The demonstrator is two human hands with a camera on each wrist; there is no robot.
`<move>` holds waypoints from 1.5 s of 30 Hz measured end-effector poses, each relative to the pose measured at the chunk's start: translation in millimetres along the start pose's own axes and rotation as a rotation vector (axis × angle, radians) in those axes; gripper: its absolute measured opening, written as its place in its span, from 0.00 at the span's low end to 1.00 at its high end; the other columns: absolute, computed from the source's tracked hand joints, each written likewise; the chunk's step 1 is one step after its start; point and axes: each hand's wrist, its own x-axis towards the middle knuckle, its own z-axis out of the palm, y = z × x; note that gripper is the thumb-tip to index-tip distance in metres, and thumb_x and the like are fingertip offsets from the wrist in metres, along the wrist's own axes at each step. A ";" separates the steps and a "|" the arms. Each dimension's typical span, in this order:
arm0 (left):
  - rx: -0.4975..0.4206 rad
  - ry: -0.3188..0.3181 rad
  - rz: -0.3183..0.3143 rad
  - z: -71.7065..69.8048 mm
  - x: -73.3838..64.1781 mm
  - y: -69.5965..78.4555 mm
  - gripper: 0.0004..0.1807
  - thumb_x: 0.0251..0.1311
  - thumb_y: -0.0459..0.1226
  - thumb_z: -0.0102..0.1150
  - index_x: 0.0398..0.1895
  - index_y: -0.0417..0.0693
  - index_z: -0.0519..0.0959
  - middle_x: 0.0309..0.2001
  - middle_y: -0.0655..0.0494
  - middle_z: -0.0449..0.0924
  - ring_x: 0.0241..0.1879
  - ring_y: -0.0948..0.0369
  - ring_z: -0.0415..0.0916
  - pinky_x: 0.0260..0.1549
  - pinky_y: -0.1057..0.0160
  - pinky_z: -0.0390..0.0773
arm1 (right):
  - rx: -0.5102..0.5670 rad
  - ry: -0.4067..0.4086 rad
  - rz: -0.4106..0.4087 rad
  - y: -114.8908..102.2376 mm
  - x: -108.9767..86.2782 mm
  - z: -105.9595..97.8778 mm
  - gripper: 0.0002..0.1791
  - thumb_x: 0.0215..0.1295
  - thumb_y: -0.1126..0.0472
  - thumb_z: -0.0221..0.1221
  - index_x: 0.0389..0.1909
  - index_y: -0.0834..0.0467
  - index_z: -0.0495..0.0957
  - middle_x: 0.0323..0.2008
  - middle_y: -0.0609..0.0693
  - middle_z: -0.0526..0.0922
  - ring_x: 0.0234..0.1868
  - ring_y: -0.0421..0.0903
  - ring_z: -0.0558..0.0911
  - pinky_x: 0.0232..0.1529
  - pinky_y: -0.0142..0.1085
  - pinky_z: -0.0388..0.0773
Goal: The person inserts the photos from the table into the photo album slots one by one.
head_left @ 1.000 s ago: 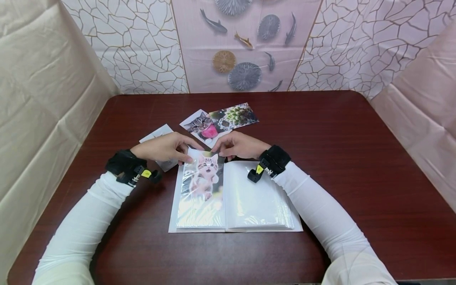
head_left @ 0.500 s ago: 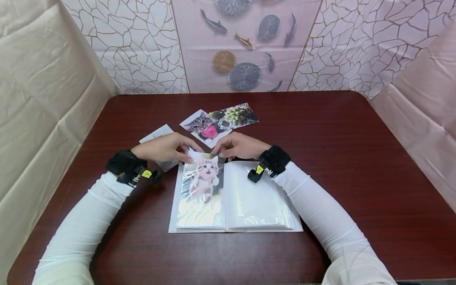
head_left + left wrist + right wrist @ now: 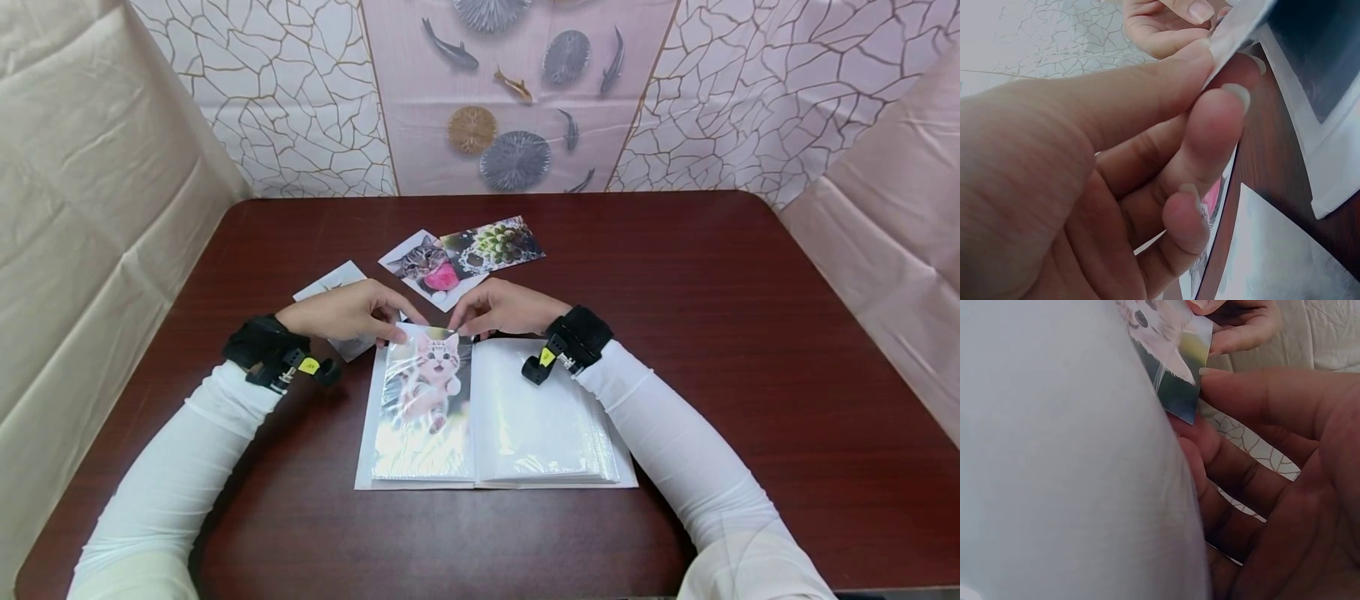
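An open photo album lies on the dark wooden table, clear pockets on both pages. In its left pocket sits a kitten photo, its top edge near the pocket's mouth. My left hand pinches the page's upper left corner between thumb and forefinger; a pale sheet edge shows there in the left wrist view. At the photo's upper right corner my right hand pinches its edge, thumb in front and fingers behind. The right wrist view shows this corner of the kitten photo standing out past the page.
Behind the hands lie a photo of a cat with a pink heart and a succulent photo, overlapping. Another pale photo is partly covered by my left hand. A patterned cloth hangs behind the table.
The kitten photo has slid slightly down into the pocket, towards me. My right fingertips have moved down a little with it; the left hand has barely moved.
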 end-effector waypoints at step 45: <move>-0.025 -0.086 0.051 2.8 0.7 -2.6 0.13 0.71 0.36 0.58 0.54 0.52 0.86 0.46 0.56 0.87 0.41 0.60 0.76 0.41 0.68 0.75 | -0.070 -0.068 0.038 -6.8 -1.2 0.3 0.10 0.76 0.59 0.57 0.41 0.58 0.86 0.34 0.56 0.83 0.35 0.49 0.77 0.40 0.36 0.72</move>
